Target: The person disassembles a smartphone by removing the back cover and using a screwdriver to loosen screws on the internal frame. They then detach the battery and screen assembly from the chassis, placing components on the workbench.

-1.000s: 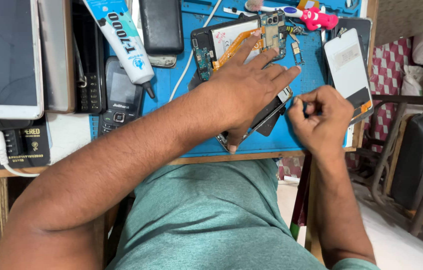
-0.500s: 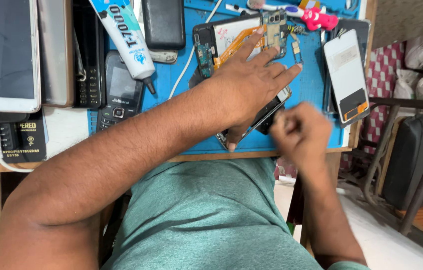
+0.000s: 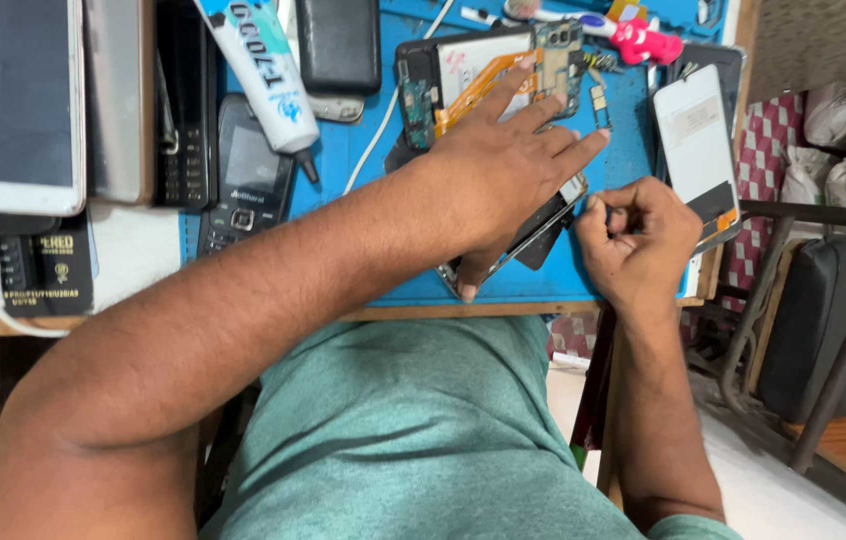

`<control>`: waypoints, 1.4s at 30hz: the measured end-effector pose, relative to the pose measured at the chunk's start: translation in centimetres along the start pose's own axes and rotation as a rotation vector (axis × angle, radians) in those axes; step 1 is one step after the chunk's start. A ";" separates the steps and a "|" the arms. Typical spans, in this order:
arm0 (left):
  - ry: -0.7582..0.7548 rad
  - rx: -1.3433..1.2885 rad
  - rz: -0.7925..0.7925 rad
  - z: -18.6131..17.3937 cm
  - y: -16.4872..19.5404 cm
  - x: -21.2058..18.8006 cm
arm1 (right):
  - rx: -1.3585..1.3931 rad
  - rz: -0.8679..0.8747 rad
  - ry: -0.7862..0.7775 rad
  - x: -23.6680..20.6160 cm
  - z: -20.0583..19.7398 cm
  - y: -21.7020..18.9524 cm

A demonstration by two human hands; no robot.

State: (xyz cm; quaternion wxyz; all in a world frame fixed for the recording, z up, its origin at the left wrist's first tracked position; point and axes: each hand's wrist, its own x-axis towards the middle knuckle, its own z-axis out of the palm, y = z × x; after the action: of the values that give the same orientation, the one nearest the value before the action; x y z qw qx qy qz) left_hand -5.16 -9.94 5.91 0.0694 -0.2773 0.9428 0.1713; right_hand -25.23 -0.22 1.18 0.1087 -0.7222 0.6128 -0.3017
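Right hand [image 3: 638, 235] back beside phone [image 3: 518, 240], clenched; left hand [image 3: 503, 170] flat, pressing phone.

Left hand [image 3: 503, 175] flat on dark phone [image 3: 533, 232], right hand [image 3: 638, 240] curled just beside it.

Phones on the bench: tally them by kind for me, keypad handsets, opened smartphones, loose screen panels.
Keypad handsets: 2, one by the glue tube, one beside the tablet
Opened smartphones: 2, one showing its boards, one under the left hand
Loose screen panels: 1
Total: 5
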 end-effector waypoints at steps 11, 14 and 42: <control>0.000 -0.025 0.001 0.4 0.0 -0.2 | 0.035 0.034 -0.032 -0.7 0.3 0.2; -0.004 -0.013 0.001 0.0 -0.1 0.2 | 0.040 -0.077 -0.078 -0.9 0.4 0.1; 0.031 -0.013 0.005 0.3 -0.2 -0.2 | -0.001 -0.046 -0.010 0.6 -0.2 1.1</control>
State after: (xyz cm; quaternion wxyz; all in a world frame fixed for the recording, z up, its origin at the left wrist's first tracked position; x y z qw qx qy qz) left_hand -4.89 -9.89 5.59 0.0524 -0.2779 0.9434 0.1735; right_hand -26.20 -1.00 0.93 0.1045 -0.7377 0.5957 -0.3002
